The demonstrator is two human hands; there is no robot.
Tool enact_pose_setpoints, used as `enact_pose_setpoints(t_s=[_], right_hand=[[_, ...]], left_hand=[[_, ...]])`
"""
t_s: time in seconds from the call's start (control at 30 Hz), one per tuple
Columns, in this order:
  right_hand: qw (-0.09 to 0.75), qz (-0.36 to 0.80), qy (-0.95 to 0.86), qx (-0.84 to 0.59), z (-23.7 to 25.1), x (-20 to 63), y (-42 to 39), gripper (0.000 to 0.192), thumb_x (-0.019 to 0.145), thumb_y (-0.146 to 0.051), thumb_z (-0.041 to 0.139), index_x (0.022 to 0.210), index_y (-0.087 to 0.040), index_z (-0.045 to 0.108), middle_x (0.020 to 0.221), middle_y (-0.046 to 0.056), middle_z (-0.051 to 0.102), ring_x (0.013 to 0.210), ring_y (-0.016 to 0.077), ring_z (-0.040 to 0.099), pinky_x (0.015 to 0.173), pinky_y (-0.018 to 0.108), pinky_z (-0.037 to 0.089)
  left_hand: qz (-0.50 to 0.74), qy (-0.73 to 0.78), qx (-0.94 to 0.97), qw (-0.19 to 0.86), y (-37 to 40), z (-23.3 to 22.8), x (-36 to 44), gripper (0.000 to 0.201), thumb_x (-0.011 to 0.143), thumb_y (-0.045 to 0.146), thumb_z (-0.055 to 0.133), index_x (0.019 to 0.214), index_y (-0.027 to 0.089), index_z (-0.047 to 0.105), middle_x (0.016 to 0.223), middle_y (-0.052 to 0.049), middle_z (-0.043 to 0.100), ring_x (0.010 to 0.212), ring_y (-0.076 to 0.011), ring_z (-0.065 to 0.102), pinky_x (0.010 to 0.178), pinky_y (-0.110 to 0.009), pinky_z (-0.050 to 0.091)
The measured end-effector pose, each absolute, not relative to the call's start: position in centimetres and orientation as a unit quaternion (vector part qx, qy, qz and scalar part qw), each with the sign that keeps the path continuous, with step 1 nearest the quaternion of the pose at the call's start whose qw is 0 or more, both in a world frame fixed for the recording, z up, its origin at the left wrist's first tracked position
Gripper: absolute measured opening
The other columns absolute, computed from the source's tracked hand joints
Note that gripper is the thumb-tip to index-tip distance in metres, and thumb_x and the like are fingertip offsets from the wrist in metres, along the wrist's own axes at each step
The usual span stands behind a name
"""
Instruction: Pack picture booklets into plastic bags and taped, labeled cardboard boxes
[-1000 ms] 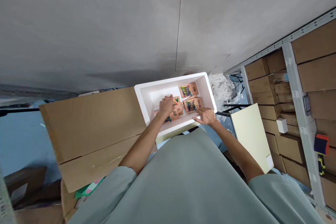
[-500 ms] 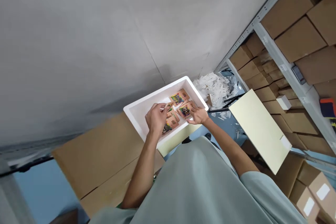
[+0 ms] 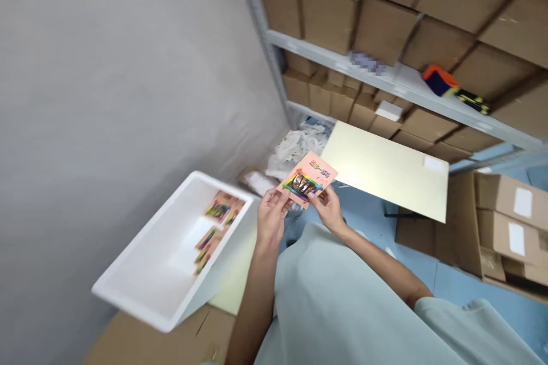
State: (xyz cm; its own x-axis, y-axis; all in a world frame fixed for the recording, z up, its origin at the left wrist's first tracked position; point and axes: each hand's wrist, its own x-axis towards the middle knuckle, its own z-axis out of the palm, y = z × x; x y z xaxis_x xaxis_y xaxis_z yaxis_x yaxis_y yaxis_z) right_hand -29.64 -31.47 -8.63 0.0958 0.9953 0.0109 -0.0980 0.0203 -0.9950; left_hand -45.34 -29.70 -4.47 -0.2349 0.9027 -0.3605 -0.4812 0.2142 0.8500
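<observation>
**Pink packet held up in both hands**

I hold a flat pink packet (image 3: pixel 307 179) with a colourful printed picture in front of my chest, clear of the white foam box (image 3: pixel 128 296). My left hand (image 3: pixel 270 218) pinches its lower left corner, fingers closed on the edge; my right hand (image 3: pixel 329 209) grips the lower right edge the same way. The packet is tilted, its printed face toward me. The foam box sits to my left on brown cardboard (image 3: pixel 141 345), near the grey wall, and more packets (image 3: pixel 216 222) of the same kind lie on its floor. Beyond my hands a pale yellow board (image 3: pixel 385 168) rests flat, with metal shelving (image 3: pixel 411 82) of brown cartons behind it.
</observation>
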Motion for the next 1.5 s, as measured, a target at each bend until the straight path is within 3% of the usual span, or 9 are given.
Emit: enact_pose_setpoints(t_s=[0.1,0.23,0.43,0.73,0.9,1.03,1.13,1.27,1.5], right_hand=[[0.603,0.419,-0.401,-0.548,-8.3,-21.7,-31.0,0.044,0.095,-0.065,0.076,0.108,-0.023,0.076,0.099,0.007,0.082,0.089,0.0236,0.079,0.086,0.036,0.066],[0.627,0.326,-0.346,-0.617,-8.8,-13.3,-31.1,0.038,0.095,-0.059,0.075,0.104,-0.022,0.078,0.098,0.008,0.084,0.09,0.0256,0.081,0.089,0.039,0.066],[0.629,0.29,-0.293,-0.659,-9.3,-7.4,-32.1,0.036,0.098,-0.057,0.072,0.103,-0.022,0.075,0.094,0.006,0.084,0.085,0.0232,0.08,0.083,0.035,0.066],[0.543,0.202,-0.351,-0.735,-8.3,-3.4,-29.5,0.027,0.105,-0.049,0.063,0.103,-0.025,0.076,0.102,0.01,0.084,0.097,0.0278,0.08,0.095,0.04,0.064],[0.567,0.318,-0.344,-0.677,-6.6,0.1,-26.1,0.038,0.1,-0.053,0.072,0.125,-0.024,0.073,0.094,0.003,0.081,0.082,0.0205,0.077,0.081,0.032,0.064],[0.569,0.366,-0.331,-0.658,-6.2,1.6,-23.4,0.054,0.099,-0.056,0.073,0.14,-0.022,0.07,0.088,0.001,0.079,0.073,0.0174,0.071,0.074,0.031,0.062],[0.554,0.264,-0.317,-0.723,-6.0,1.2,-21.4,0.055,0.098,-0.054,0.074,0.141,-0.021,0.071,0.11,0.009,0.082,0.089,0.0221,0.075,0.084,0.038,0.065],[0.557,0.172,-0.313,-0.75,-5.5,-1.3,-18.5,0.047,0.101,-0.054,0.07,0.137,-0.024,0.075,0.144,0.015,0.073,0.12,0.0272,0.074,0.103,0.043,0.064],[0.615,0.295,-0.194,-0.705,-4.4,-1.4,-15.9,0.051,0.092,-0.07,0.074,0.104,-0.02,0.078,0.093,0.004,0.082,0.085,0.0212,0.074,0.081,0.033,0.065]], left_hand=[[0.548,0.487,0.135,0.666,-28.3,-4.3,-36.0,0.034,0.08,0.02,0.096,0.108,0.02,0.075,0.112,-0.003,0.082,0.096,-0.0109,0.079,0.091,-0.02,0.063],[0.493,0.474,0.071,0.726,-27.1,-3.3,-26.0,0.024,0.096,0.002,0.071,0.112,0.019,0.077,0.12,-0.005,0.083,0.113,-0.0112,0.08,0.107,-0.021,0.062],[0.446,0.539,0.06,0.712,-26.2,-4.2,-18.4,0.025,0.101,-0.001,0.067,0.114,0.018,0.075,0.112,-0.005,0.083,0.092,-0.0076,0.082,0.094,-0.016,0.064],[0.364,0.585,0.118,0.715,-20.9,-8.2,-15.0,0.044,0.085,0.01,0.092,0.123,0.02,0.072,0.111,-0.008,0.084,0.103,-0.0161,0.083,0.097,-0.024,0.065],[0.353,0.475,0.333,0.734,-15.3,-7.2,-14.6,0.061,0.069,0.036,0.105,0.123,0.021,0.08,0.129,-0.01,0.082,0.129,-0.0219,0.075,0.11,-0.028,0.058],[0.229,0.409,0.387,0.794,-10.9,-5.9,-14.8,0.067,0.062,0.06,0.104,0.109,0.015,0.085,0.112,-0.014,0.086,0.105,-0.0298,0.082,0.096,-0.039,0.066],[0.236,0.421,0.402,0.778,-9.0,-5.6,-14.6,0.07,0.062,0.063,0.104,0.11,0.015,0.085,0.106,-0.014,0.087,0.099,-0.0307,0.083,0.096,-0.044,0.067],[0.29,0.421,0.469,0.72,-8.4,-5.4,-14.2,0.065,0.075,0.064,0.095,0.116,0.014,0.085,0.12,-0.014,0.086,0.113,-0.0326,0.082,0.108,-0.049,0.065],[0.284,0.352,0.637,0.624,-7.3,-4.3,-14.9,0.047,0.09,0.052,0.085,0.128,0.023,0.083,0.145,-0.014,0.076,0.138,-0.0324,0.072,0.117,-0.05,0.061]])
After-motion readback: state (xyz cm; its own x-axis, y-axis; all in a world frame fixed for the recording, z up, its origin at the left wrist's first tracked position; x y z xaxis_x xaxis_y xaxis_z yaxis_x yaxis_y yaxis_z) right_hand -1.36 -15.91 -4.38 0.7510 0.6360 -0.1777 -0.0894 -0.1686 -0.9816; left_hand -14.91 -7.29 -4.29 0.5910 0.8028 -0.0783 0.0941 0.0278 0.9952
